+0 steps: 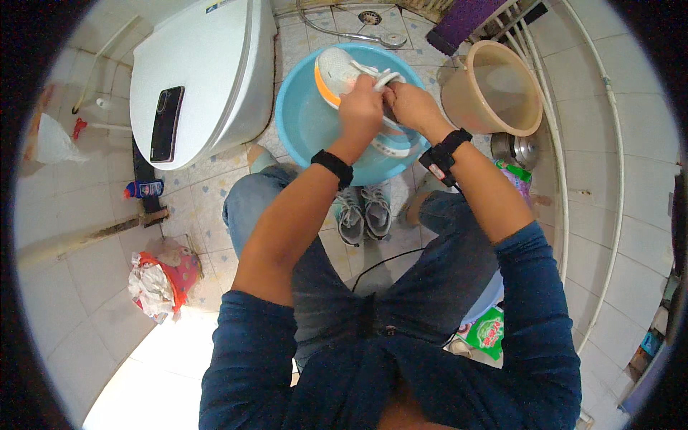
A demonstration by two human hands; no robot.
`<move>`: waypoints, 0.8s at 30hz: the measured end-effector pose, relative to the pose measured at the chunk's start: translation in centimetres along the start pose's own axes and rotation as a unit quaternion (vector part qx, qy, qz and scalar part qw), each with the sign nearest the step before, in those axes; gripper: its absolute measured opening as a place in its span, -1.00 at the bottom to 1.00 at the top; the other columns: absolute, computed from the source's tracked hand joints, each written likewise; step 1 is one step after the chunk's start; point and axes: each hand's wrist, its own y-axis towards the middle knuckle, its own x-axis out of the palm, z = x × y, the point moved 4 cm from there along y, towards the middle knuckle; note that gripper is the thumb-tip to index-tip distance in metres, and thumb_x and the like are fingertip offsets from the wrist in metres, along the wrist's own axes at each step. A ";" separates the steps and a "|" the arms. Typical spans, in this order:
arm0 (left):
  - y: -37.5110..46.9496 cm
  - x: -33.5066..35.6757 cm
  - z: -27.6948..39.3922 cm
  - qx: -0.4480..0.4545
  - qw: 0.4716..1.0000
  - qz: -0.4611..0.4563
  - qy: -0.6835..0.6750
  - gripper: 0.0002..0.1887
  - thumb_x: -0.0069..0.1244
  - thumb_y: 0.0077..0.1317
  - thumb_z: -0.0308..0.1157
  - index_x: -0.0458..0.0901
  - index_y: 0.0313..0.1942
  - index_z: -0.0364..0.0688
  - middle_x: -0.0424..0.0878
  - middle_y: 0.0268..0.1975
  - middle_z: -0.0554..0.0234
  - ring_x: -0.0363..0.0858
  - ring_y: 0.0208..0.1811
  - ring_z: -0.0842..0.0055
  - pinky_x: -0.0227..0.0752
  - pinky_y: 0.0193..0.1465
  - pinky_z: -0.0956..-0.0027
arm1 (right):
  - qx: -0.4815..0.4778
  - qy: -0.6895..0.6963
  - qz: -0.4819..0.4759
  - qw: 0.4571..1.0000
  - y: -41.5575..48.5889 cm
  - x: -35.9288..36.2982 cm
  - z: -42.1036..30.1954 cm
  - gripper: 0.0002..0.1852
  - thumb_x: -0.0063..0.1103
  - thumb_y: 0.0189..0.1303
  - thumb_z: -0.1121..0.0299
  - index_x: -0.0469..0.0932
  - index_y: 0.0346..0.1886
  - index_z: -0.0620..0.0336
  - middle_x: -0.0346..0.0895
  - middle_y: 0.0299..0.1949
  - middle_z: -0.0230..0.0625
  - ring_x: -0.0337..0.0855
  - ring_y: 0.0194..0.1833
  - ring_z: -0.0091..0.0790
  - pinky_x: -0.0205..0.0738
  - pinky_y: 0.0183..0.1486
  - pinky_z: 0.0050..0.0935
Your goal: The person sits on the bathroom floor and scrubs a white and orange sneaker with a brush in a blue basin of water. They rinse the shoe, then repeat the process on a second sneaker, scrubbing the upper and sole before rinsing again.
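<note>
A light blue plastic basin (301, 129) stands on the floor before me, with water in it. Over it is a white sneaker (334, 67) with an orange sole edge and loose white laces (388, 79), its toe pointing up and to the left. My left hand (363, 110) grips the sneaker's upper beside the laces. At its opening, my right hand (416, 107) has its fingers bent around the tongue or laces; the fingertips are partly hidden. Below the hands, a white-and-grey shoe part (398, 149) lies in the basin; whether it belongs to the same sneaker I cannot tell.
Grey lace-up shoes (364, 217) stand between my feet. A beige bucket (457, 102) is to the right, a toilet (215, 70) with a phone (167, 123) on its lid to the left. Behind the basin lies a shower head (393, 40). A black cable (376, 263) crosses the floor.
</note>
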 end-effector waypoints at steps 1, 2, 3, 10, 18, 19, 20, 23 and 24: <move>0.4 -0.4 -0.3 -0.015 1.000 -0.002 0.010 -0.83 -0.06 0.33 -0.30 0.44 -0.18 -0.17 0.63 -0.39 -0.11 0.61 -0.34 -0.04 0.43 -0.30 0.00 | -0.027 0.027 -0.003 0.999 -0.5 -0.5 -0.4 -0.61 -0.15 0.37 0.09 0.57 -0.09 0.17 0.62 -0.24 0.07 0.62 -0.21 0.15 0.48 -0.14 0.03; 0.8 -1.0 -0.5 -0.029 0.999 0.015 0.016 -0.83 -0.06 0.34 -0.29 0.45 -0.19 -0.18 0.64 -0.38 -0.12 0.61 -0.33 -0.05 0.43 -0.29 0.01 | -0.057 0.053 -0.006 0.997 -1.3 -1.1 -0.9 -0.61 -0.16 0.37 0.09 0.56 -0.07 0.17 0.61 -0.23 0.07 0.61 -0.20 0.15 0.48 -0.12 0.04; 1.3 -1.7 -0.6 -0.037 0.999 0.035 0.009 -0.83 -0.06 0.34 -0.29 0.46 -0.18 -0.18 0.63 -0.37 -0.12 0.61 -0.32 -0.05 0.43 -0.29 0.01 | -0.072 0.076 -0.022 0.994 -2.4 -1.6 -1.4 -0.60 -0.17 0.37 0.09 0.56 -0.05 0.16 0.61 -0.22 0.07 0.61 -0.19 0.15 0.47 -0.11 0.04; 0.2 -1.6 0.5 0.013 0.999 0.008 -0.051 -0.82 -0.02 0.33 -0.34 0.47 -0.16 -0.23 0.63 -0.33 -0.14 0.62 -0.25 -0.04 0.45 -0.24 0.11 | 0.040 -0.025 0.006 0.999 -2.3 -2.6 -2.8 -0.65 -0.14 0.38 0.12 0.55 -0.09 0.15 0.63 -0.26 0.06 0.64 -0.21 0.12 0.49 -0.16 0.04; 1.2 -2.2 0.1 0.069 0.997 -0.009 -0.042 -0.80 0.00 0.29 -0.35 0.50 -0.13 -0.20 0.59 -0.13 -0.03 0.52 -0.02 0.00 0.33 0.09 0.10 | -0.018 0.247 0.036 0.968 -1.0 -0.1 -0.2 -0.55 -0.14 0.39 0.09 0.55 -0.03 0.30 0.64 -0.30 -0.08 0.64 -0.31 -0.15 0.44 -0.26 -0.24; 1.1 -2.3 0.6 0.098 0.994 -0.019 -0.032 -0.80 -0.02 0.27 -0.35 0.51 -0.12 -0.20 0.60 -0.15 0.00 0.52 -0.04 0.02 0.18 0.18 -0.02 | -0.023 0.332 0.025 0.943 -1.5 0.1 -0.1 -0.57 -0.14 0.39 0.10 0.56 -0.06 0.30 0.60 -0.36 -0.17 0.58 -0.37 -0.25 0.39 -0.32 -0.30; 1.0 -2.4 1.2 0.127 0.991 -0.030 -0.022 -0.78 -0.04 0.25 -0.35 0.51 -0.12 -0.19 0.60 -0.17 0.03 0.53 -0.06 0.04 0.02 0.28 -0.13 | 0.014 0.404 0.009 0.915 -2.2 0.6 0.1 -0.58 -0.13 0.39 0.10 0.56 -0.09 0.29 0.56 -0.42 -0.27 0.52 -0.43 -0.35 0.33 -0.38 -0.37; 0.8 -2.7 2.3 0.161 0.982 -0.050 -0.085 -0.75 0.03 0.19 -0.36 0.53 -0.12 -0.20 0.63 -0.21 0.12 0.56 -0.13 0.13 -0.07 0.37 -0.16 | 0.109 0.577 0.006 0.810 -3.7 1.1 0.4 -0.63 -0.12 0.40 0.06 0.47 -0.38 0.14 0.29 -0.58 -0.55 0.15 -0.61 -0.63 0.00 -0.58 -0.57; 0.9 -2.8 2.2 0.129 0.981 -0.059 -0.134 -0.73 0.06 0.18 -0.36 0.54 -0.12 -0.21 0.63 -0.22 0.12 0.56 -0.14 0.15 -0.03 0.37 -0.13 | 0.129 0.611 -0.002 0.781 -4.0 1.2 0.4 -0.64 -0.13 0.42 0.07 0.42 -0.42 0.10 0.26 -0.59 -0.56 0.12 -0.63 -0.65 -0.03 -0.61 -0.60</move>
